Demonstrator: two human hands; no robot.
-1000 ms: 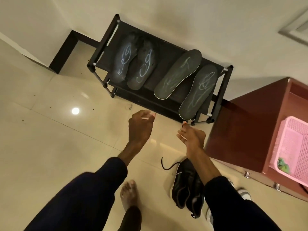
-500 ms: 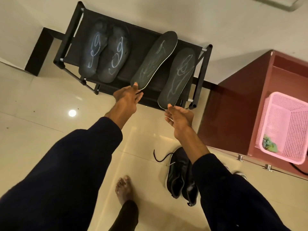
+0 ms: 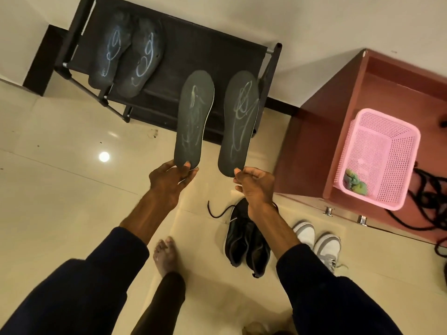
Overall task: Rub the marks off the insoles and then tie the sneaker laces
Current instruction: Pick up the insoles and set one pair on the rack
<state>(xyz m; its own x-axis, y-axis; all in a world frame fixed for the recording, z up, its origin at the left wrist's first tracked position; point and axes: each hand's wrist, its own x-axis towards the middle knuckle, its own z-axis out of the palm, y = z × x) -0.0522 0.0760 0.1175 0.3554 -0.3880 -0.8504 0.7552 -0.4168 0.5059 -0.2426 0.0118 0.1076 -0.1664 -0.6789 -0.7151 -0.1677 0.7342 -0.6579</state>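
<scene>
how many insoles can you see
4: left-held insole in the left hand, right-held insole in the right hand, outer rack insole and inner rack insole side by side on the rack. Black shoes may hide more.

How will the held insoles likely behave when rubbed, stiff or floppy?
Probably fairly stiff: the left insole and right insole jut out straight though the left hand and right hand pinch only their near ends. Likely light, given that grip. Unsupported, they may flex when rubbed.
</scene>
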